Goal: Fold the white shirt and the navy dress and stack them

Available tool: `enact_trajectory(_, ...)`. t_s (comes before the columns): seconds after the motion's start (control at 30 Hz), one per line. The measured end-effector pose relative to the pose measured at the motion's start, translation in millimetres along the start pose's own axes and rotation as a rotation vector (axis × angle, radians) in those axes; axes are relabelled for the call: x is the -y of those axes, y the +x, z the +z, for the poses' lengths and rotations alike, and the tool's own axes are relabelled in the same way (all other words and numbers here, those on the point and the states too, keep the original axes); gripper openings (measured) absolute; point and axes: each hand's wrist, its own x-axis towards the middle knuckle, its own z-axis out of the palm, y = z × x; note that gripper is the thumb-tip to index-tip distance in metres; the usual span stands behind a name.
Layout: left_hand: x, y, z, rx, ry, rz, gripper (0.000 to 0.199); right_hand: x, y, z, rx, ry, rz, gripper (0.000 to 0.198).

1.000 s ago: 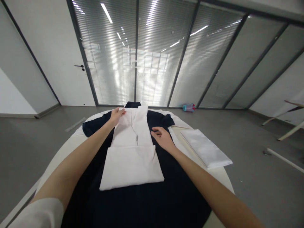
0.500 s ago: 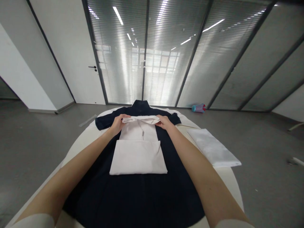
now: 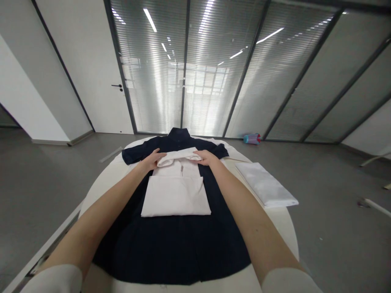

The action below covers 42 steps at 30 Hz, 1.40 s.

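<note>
A white shirt (image 3: 175, 196), partly folded, lies on the middle of a dark navy shirt (image 3: 171, 248) that is spread flat with its collar at the far end. My left hand (image 3: 152, 158) grips the left side of the white shirt's far edge. On the right side of that same edge, my right hand (image 3: 206, 157) is closed, fingers under the cloth. Between both hands the edge is lifted and turned over towards me. The near half of the white shirt is a flat folded panel, its front edge straight.
The round white table (image 3: 279, 228) carries the clothes. At its right side rests a folded white cloth or garment (image 3: 265, 185). On the floor beyond lies a blue and red object (image 3: 252, 138), near the glass partition (image 3: 207, 81).
Both hands have brought the white shirt's far edge slightly nearer to me, covering more of its middle strip. The camera view has shifted a little.
</note>
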Motion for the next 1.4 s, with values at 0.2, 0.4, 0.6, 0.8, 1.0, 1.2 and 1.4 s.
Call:
enact_trajectory(0.2,4.0,1.4,-10.9,0.142,-0.001,0.083,0.067,-28.0,-23.7,17.9,0.007,0.051,0.074,0.007)
enact_trajectory(0.4,13.5,-8.4,-22.5,0.157,0.087,0.069,0.073,-49.7,-34.3,17.0,-0.033,0.027,0.054,0.004)
enact_trajectory(0.6,19.0,-15.6,-14.6,0.165,0.019,0.202,0.076,-53.1,-38.3,11.7,-0.004,0.052,-0.033,0.008)
enact_trajectory(0.8,21.3,-16.9,-15.2,0.202,0.078,0.109,0.071,-58.2,-38.3,10.3,-0.037,0.024,-0.055,0.012)
enact_trajectory(1.0,19.5,-18.5,-15.4,0.208,0.104,0.165,0.073,-53.6,-44.4,11.8,-0.036,0.018,-0.061,0.011)
enact_trajectory(1.2,24.3,-16.3,-15.8,0.2,0.135,0.194,0.075,-54.9,-44.4,11.4,-0.04,-0.017,-0.079,0.012)
enact_trajectory(1.4,23.5,-15.4,-17.0,0.173,0.137,0.118,0.068,-54.4,-43.4,13.8,-0.056,-0.104,-0.098,0.014)
